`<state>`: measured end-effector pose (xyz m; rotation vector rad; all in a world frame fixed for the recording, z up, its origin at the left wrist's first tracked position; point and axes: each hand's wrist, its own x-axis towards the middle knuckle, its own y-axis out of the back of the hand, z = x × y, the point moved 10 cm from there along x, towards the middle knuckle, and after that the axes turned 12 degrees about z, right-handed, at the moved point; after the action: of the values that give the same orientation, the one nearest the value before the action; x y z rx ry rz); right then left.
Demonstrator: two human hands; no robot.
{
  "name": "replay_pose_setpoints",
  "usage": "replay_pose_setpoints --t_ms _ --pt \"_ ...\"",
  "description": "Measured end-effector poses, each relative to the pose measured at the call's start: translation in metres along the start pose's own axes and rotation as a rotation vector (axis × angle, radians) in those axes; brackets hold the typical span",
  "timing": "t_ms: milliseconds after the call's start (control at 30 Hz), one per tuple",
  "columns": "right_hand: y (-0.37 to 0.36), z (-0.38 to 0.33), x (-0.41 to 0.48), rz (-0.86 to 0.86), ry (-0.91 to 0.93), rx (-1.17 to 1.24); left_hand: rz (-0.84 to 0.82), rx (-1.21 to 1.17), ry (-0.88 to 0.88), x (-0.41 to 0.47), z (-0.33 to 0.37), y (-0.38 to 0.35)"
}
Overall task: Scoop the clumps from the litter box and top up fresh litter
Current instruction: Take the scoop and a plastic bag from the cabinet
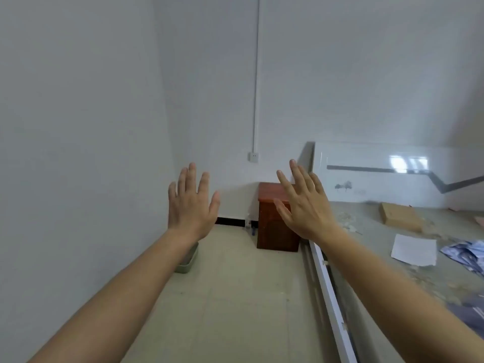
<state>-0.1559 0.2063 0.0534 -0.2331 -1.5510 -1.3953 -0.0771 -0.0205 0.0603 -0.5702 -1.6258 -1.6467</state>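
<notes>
Raising left hand (191,205) and right hand (305,205), fingers straight, spread, empty.
Pale green rounded litter box (189,260) on tiled floor (235,297); reddish wooden cabinet (275,231) beyond.

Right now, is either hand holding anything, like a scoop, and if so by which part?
Nothing is held. The left hand and the right hand are both raised in the air with fingers straight and spread, touching nothing. No scoop shows.

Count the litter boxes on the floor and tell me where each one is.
1. The litter box sits on the floor against the left wall, partly hidden behind the left forearm. Others could lie out of view.
</notes>
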Motion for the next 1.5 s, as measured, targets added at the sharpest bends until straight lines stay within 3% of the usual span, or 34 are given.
replay_pose_setpoints --t_ms 233,467,567,700,1167,1500 --pt "-0.155 0.115 0.015 -0.141 -0.153 0.030 -0.182 0.040 -0.005 0.061 0.062 -0.173" --pt "-0.249 0.210 0.079 -0.198 -0.200 0.032 -0.224 0.058 -0.045 0.148 0.100 -0.270" --pt "-0.294 0.231 0.106 -0.206 -0.189 0.031 -0.241 0.098 -0.101 0.176 0.099 -0.316" --pt "-0.367 0.245 0.136 -0.249 -0.198 0.048 -0.279 0.055 -0.048 0.212 0.080 -0.391" --pt "-0.667 0.294 0.269 -0.451 -0.191 0.016 -0.500 -0.123 0.030 0.376 0.022 -0.716" --pt "-0.836 0.393 0.229 -0.611 -0.329 0.026 -0.741 -0.315 0.171 0.373 0.058 -0.927"
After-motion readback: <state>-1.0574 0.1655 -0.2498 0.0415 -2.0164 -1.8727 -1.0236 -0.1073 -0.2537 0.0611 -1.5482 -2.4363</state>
